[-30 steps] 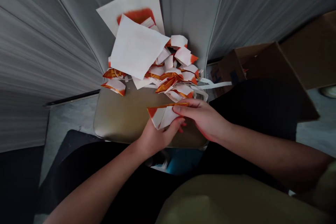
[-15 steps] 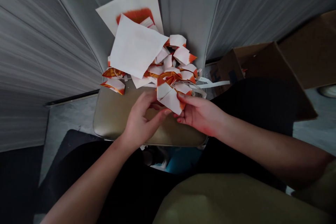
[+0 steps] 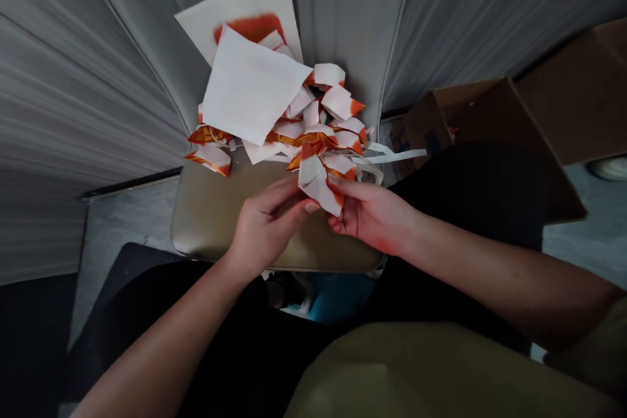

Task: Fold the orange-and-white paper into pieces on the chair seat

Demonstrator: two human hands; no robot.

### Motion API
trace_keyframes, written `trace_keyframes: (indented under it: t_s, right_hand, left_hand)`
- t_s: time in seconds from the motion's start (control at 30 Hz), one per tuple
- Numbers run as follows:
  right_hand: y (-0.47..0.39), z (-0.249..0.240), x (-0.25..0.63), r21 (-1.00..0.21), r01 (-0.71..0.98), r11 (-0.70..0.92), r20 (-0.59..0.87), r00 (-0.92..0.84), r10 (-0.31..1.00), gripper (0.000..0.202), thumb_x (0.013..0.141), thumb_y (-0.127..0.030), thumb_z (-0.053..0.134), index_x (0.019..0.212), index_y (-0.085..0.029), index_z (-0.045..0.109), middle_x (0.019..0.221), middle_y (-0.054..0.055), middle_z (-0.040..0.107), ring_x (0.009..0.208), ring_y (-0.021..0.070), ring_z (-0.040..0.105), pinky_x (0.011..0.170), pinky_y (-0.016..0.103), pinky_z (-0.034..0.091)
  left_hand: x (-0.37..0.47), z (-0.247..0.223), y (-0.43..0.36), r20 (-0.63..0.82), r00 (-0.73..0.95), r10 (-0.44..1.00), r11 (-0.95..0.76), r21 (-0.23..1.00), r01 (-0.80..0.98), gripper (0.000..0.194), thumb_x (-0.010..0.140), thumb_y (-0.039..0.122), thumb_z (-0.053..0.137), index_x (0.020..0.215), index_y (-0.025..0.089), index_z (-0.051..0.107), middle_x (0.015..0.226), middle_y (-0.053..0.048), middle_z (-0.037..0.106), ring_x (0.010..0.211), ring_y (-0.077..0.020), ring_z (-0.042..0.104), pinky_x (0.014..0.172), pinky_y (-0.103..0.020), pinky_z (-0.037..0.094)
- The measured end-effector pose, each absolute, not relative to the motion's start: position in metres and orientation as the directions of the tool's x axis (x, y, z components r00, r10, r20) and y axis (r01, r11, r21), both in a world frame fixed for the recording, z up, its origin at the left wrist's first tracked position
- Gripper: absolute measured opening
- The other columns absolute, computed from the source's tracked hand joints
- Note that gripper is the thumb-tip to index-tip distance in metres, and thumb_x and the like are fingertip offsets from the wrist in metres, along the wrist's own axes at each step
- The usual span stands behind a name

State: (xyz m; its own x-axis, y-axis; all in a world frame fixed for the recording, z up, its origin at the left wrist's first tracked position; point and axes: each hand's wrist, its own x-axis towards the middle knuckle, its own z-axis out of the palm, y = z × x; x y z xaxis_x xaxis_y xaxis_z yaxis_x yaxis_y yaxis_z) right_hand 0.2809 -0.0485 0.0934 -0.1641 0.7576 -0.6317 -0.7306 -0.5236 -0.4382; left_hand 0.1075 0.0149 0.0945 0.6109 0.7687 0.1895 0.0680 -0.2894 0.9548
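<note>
A folded white and orange paper piece [image 3: 318, 184] is between my hands, above the front of a chair seat [image 3: 206, 222]. My right hand [image 3: 369, 212] pinches its right side, thumb on top. On its left side, my left hand [image 3: 269, 222] has the thumb and fingers closed around the lower left edge; some fingertips are hidden behind the paper. Several similar folded pieces [image 3: 340, 102] lie heaped behind it. A plain white sheet [image 3: 255, 85] rests on the heap's left part, and a larger sheet with an orange patch [image 3: 196, 18] leans behind.
White strips [image 3: 404, 156] stick out from the heap's right side. An open cardboard box [image 3: 514, 124] stands on the floor at the right. Grey pleated curtains [image 3: 73, 78] hang on both sides. My dark-clothed legs flank the chair front.
The folded paper has turned and narrowed between my fingers, its left side pressed inward. My left fingers have moved slightly right along with it.
</note>
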Motion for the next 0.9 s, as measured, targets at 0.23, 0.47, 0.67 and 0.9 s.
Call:
trace_keyframes:
  t_s: [0.23, 0.47, 0.67, 0.9]
  right_hand:
    - [-0.048, 0.096, 0.28, -0.4, -0.744, -0.535, -0.629, -0.201, 0.751, 0.013, 0.091, -0.032, 0.071, 0.086, -0.019, 0.069, 0.065, -0.003, 0.068, 0.049, 0.0088, 0.059, 0.049, 0.02, 0.047]
    - [-0.049, 0.093, 0.281, -0.436, -0.751, -0.496, -0.595, -0.173, 0.785, 0.015, 0.087, -0.033, 0.074, 0.084, -0.019, 0.068, 0.064, -0.004, 0.066, 0.05, 0.0076, 0.055, 0.052, 0.02, 0.045]
    - [-0.048, 0.094, 0.279, -0.486, -0.753, -0.443, -0.601, -0.08, 0.795, 0.014, 0.088, -0.032, 0.072, 0.084, -0.019, 0.068, 0.064, -0.004, 0.064, 0.05, 0.0068, 0.051, 0.051, 0.02, 0.041]
    - [-0.048, 0.088, 0.277, -0.508, -0.738, -0.444, -0.607, -0.058, 0.792, 0.021, 0.081, -0.036, 0.078, 0.081, -0.02, 0.066, 0.062, -0.006, 0.06, 0.052, 0.0069, 0.05, 0.053, 0.021, 0.04]
  left_hand:
    - [0.107, 0.092, 0.017, 0.248, 0.599, 0.761, -0.373, 0.923, 0.091, 0.031, 0.095, 0.049, 0.069, 0.102, 0.021, 0.08, 0.105, -0.006, 0.08, 0.096, -0.0207, 0.074, 0.087, -0.03, 0.059]
    - [0.119, 0.073, 0.011, 0.293, 0.569, 0.768, -0.372, 0.928, 0.026, 0.032, 0.101, 0.047, 0.059, 0.112, 0.023, 0.077, 0.121, -0.008, 0.074, 0.113, -0.0218, 0.069, 0.1, -0.036, 0.056]
    - [0.122, 0.075, 0.007, 0.31, 0.517, 0.798, -0.364, 0.932, 0.003, 0.032, 0.1, 0.049, 0.062, 0.115, 0.024, 0.076, 0.127, -0.009, 0.072, 0.115, -0.0231, 0.068, 0.101, -0.039, 0.056]
    - [0.123, 0.061, 0.016, 0.171, 0.486, 0.857, -0.191, 0.982, -0.01, 0.045, 0.092, 0.064, 0.064, 0.108, 0.024, 0.077, 0.122, -0.008, 0.075, 0.115, -0.0239, 0.07, 0.097, -0.039, 0.06]
